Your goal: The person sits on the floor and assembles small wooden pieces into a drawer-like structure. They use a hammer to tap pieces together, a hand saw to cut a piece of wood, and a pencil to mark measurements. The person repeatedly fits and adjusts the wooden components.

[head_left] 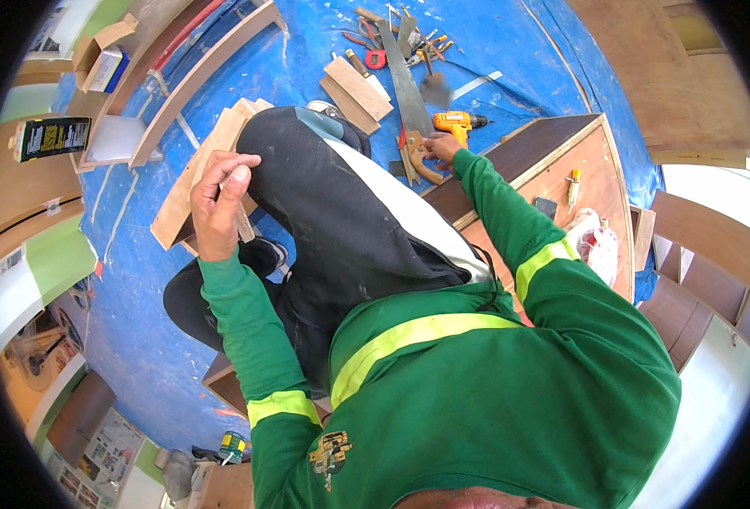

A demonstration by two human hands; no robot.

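Note:
My right hand [443, 146] reaches forward, fingers closed on the wooden handle of a handsaw [409, 93] that lies on the blue tarpaulin [137, 322], blade pointing away. An orange cordless drill [457, 124] lies just beyond the hand. Fingers curled and thumb pressed to them, my left hand [220, 202] rests against my raised knee in black trousers [324, 195]. Whether something small is pinched in it is unclear. A stack of plywood strips [190, 188] lies under and beside that hand.
A brown wooden cabinet [591, 170] on my right carries a dark phone [545, 207], a yellow-handled tool [573, 182] and a white plastic bag [595, 242]. Short wood offcuts [356, 89], red-handled pliers [373, 56] and several small tools lie ahead. A curved board [197, 76] and a cardboard box [99, 55] are at far left.

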